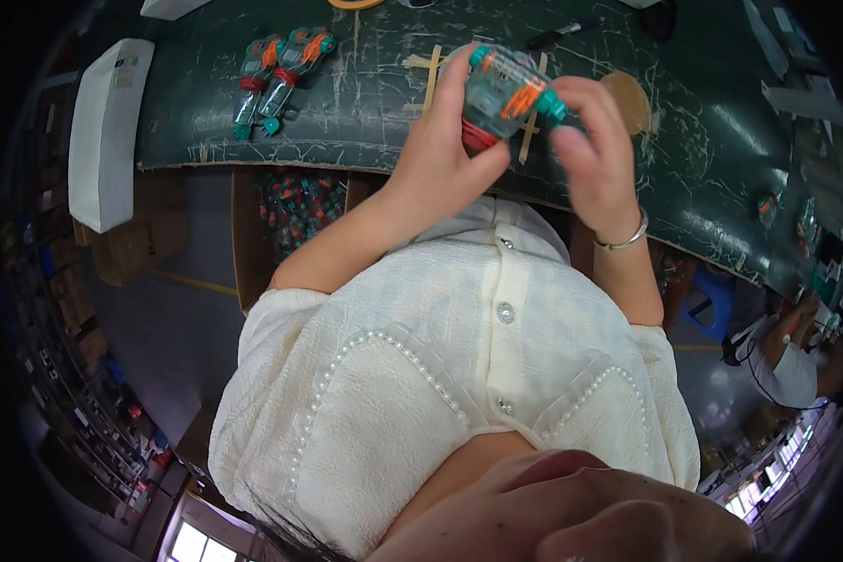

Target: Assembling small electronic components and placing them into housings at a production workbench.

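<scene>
Over the table's near edge, my left hand (440, 126) is wrapped round a clear plastic bottle-shaped toy (498, 89). It has orange parts inside, a red band low down and teal knobs at its upper corners. My right hand (595, 140), slightly blurred, curls its fingers and thumb round the teal knob (551, 107) on the toy's right side. My left palm and fingers hide part of the toy. On the table to the left lie two similar toys (281, 75) side by side, each with red bands and teal ends.
The dark green scratched table (384, 112) carries tape strips (432, 80), a black pen-like tool (564, 34) and a round tan disc (626, 103). A white tray (112, 131) stands at the left. Below the edge, a box (245, 234) holds many toy pieces. Another person (785, 361) sits at right.
</scene>
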### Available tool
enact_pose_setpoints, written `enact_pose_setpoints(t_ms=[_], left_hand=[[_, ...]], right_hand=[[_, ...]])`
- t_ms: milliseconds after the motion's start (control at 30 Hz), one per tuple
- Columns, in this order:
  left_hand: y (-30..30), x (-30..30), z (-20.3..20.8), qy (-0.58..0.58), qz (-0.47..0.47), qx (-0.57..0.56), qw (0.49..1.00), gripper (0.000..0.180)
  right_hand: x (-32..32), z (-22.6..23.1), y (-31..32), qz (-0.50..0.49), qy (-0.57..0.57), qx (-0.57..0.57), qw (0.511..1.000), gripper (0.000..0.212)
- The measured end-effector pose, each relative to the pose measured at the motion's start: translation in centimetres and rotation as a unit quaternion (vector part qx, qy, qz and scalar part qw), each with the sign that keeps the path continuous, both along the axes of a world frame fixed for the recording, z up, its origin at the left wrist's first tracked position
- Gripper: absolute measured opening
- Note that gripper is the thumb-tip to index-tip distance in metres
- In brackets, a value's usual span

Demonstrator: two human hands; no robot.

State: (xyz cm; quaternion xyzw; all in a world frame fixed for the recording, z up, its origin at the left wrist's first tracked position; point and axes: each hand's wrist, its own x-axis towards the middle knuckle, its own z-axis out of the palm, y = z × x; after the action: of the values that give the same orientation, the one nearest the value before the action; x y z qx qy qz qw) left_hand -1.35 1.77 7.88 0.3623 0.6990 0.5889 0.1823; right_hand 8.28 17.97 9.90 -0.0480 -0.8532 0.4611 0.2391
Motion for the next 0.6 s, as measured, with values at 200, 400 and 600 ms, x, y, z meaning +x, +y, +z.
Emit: enact_pose_setpoints(t_ms=[200, 400, 600], left_hand=[[-0.9, 0.2, 0.3, 0.057, 0.025, -0.013, 0.998, 0.079], [-4.4, -8.5, 2.0, -0.251, 0.162, 0.091, 0.950, 0.050], [-6.9, -8.8, -1.2, -0.334, 0.118, 0.040, 0.934, 0.042]], right_hand=[[0.6, -0.5, -0.8, -0.006, -0.074, 0.034, 0.997, 0.019], [2.3, -1.2, 2.0, 0.010, 0.210, -0.064, 0.976, 0.025], [5.6, -3.9, 6.9, -0.272, 0.070, -0.181, 0.942, 0.028]])
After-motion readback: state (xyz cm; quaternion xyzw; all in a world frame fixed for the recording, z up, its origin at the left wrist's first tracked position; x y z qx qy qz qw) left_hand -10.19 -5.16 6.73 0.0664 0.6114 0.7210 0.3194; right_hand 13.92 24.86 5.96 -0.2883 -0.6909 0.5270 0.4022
